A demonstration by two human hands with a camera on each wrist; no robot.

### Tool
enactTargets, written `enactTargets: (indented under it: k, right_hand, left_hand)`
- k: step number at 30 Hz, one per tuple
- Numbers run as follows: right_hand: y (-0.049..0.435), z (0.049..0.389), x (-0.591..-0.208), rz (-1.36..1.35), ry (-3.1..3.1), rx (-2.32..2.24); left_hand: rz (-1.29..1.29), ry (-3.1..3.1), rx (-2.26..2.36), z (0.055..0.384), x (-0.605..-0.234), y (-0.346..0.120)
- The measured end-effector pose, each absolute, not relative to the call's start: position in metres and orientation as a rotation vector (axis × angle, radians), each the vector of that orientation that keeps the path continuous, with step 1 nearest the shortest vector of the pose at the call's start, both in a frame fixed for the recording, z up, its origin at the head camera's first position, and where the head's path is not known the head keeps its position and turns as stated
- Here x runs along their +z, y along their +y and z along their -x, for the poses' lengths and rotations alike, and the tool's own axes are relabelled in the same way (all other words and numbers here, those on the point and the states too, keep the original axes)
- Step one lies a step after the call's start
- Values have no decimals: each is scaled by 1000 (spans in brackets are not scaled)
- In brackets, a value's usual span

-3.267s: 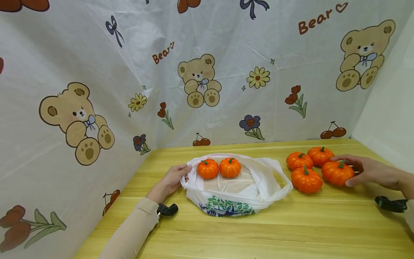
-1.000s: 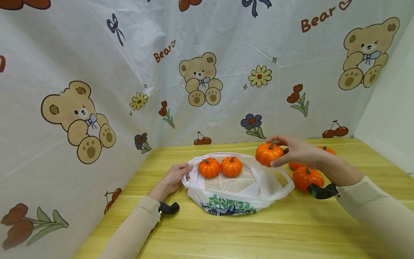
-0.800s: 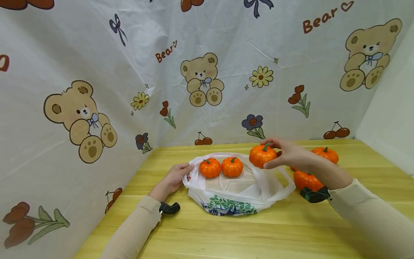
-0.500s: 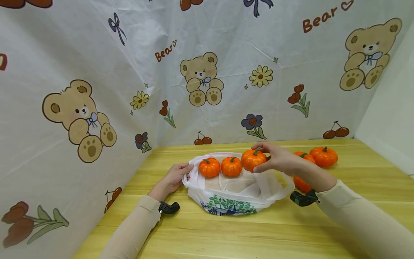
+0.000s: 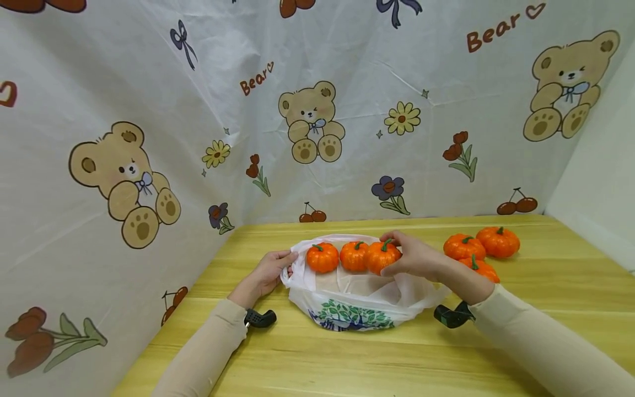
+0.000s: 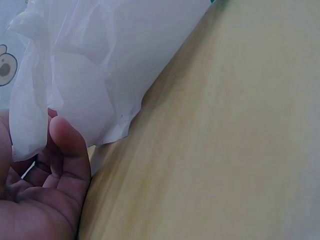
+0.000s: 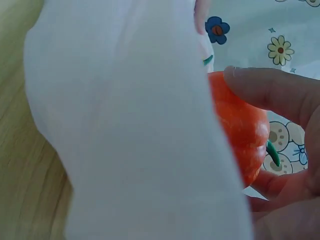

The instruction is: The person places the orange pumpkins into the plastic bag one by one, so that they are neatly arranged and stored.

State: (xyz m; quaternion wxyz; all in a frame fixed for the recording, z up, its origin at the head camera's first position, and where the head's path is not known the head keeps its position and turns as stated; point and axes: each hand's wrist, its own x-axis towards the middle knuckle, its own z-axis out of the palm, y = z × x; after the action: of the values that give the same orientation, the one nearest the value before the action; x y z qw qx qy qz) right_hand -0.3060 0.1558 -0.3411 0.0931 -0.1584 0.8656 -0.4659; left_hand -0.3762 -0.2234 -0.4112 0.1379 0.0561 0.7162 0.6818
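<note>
A white plastic bag (image 5: 307, 300) with a green tree print lies with its mouth spread wide. My left hand (image 5: 265, 273) pinches its left edge; in the left wrist view the thumb and fingers close round a fold of the film (image 6: 30, 115). Inside the bag sit two small orange pumpkins, one at the left (image 5: 322, 258) and one beside it (image 5: 353, 256). My right hand (image 5: 414, 258) grips a third pumpkin (image 5: 382, 257) over the bag's opening, right up against the middle one. In the right wrist view the bag partly covers the held pumpkin (image 7: 242, 132).
Three more pumpkins stand in a group at the right: one at the back (image 5: 498, 242), one left of it (image 5: 463, 247) and one in front (image 5: 482, 268), partly behind the right forearm. A bear-print cloth (image 5: 347, 182) hangs behind the wooden table (image 5: 317, 364).
My right hand has picked up a pumpkin from the right-hand group, carried it left and lowered it into the bag's opening. The left hand has stayed at the bag's edge.
</note>
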Motion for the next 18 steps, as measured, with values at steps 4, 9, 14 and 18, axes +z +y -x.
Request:
enactTargets:
  k: [4,9,14,18]
  right_hand:
    - [155,305,-346,434,2620,-1330]
    - [155,305,-351,379,2689,-1247]
    - [154,304,-354,368,2696,-1229]
    - [154,304,-355,362,2699,-1225]
  left_hand:
    - [-161,2073,1969,375,-412,-224]
    - [-155,2062,1971,376,-413,-224]
    - [-155,2066,1972,377,-414,-224]
    - [-144,2067,1977,378,-414,-224]
